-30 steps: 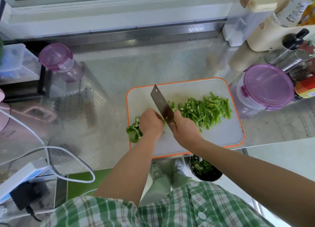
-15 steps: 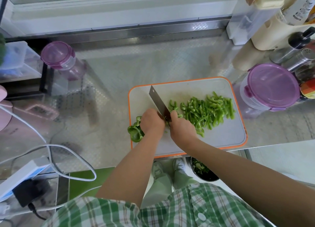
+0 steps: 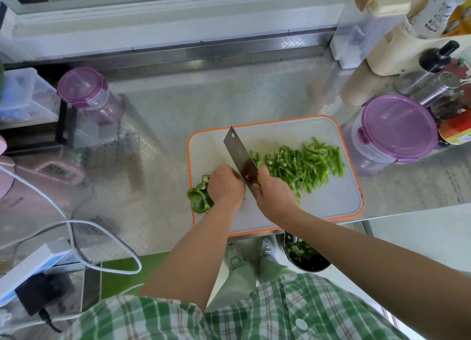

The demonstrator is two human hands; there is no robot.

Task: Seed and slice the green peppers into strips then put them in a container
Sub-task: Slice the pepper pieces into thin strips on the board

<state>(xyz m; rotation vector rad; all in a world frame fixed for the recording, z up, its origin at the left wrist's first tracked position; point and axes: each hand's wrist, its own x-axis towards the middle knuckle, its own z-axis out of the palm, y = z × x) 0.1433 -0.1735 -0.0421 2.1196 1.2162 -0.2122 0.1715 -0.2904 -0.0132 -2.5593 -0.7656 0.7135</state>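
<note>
On the cutting board (image 3: 331, 194), pepper strips (image 3: 305, 163) lie right of the cleaver (image 3: 237, 151), uncut pepper (image 3: 198, 198) left.

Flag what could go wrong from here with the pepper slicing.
1. The cleaver blade sits right against the left hand holding the pepper; a slip could nick the knuckles.
2. The pepper overhangs the board's left edge, so pieces may drop onto the counter.
3. The board lies at the counter's front edge; chopping could shift it.
</note>
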